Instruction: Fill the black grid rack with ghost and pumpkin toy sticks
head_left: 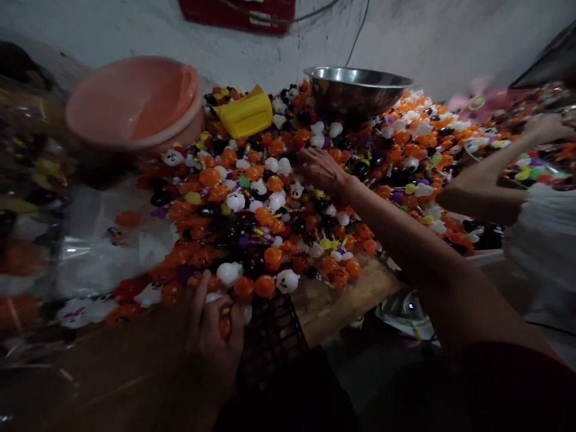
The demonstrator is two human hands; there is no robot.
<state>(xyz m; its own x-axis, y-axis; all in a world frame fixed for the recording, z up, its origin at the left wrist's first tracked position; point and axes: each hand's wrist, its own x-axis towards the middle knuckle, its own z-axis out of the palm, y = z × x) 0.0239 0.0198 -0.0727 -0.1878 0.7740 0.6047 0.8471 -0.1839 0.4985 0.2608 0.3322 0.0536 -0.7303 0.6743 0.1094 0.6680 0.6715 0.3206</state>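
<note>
A heap of small plastic toys, orange pumpkins [272,258], white ghosts [287,280] and black pieces, covers the wooden table [346,294]. At the near edge, my left hand [213,327] is closed around an orange pumpkin toy [224,326]; a white piece shows beside its fingers. My right hand [321,170] reaches into the middle of the heap, its fingers bent down among the toys. Shadow and toys hide its fingertips, so what they grip cannot be made out. Several toys have striped, colourful sticks attached.
Behind the heap are a pink basin [135,135], a yellow scoop [246,114] and a steel bowl [355,90]. Clear plastic bags [108,240] lie left. A black crate [272,330] sits below the table edge. At right are another person's arm [486,174] and a pink fan [477,102].
</note>
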